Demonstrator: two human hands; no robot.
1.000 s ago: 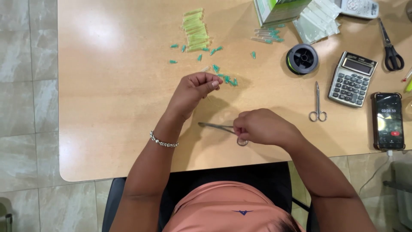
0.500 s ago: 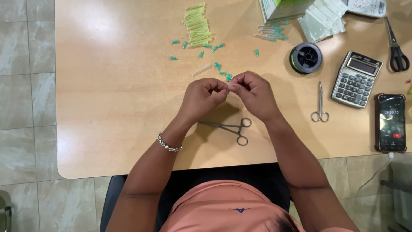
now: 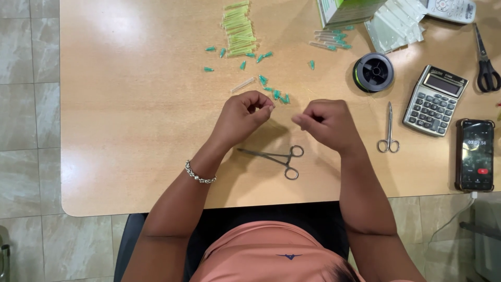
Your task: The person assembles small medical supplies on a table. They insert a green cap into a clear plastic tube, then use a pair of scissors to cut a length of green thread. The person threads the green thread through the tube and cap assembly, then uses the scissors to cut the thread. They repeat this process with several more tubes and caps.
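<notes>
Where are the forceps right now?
In the head view the forceps lie flat on the wooden table, untouched, just toward the person from the gap between the left hand and right hand, left of the small scissors.

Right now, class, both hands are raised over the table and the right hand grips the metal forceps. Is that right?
Not quite. The head view shows the forceps lying on the table, untouched, below both hands. The right hand and the left hand are both pinched shut on something too small to make out.

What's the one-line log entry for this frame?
left hand: pinched shut | right hand: pinched shut | forceps: on table, untouched
</notes>
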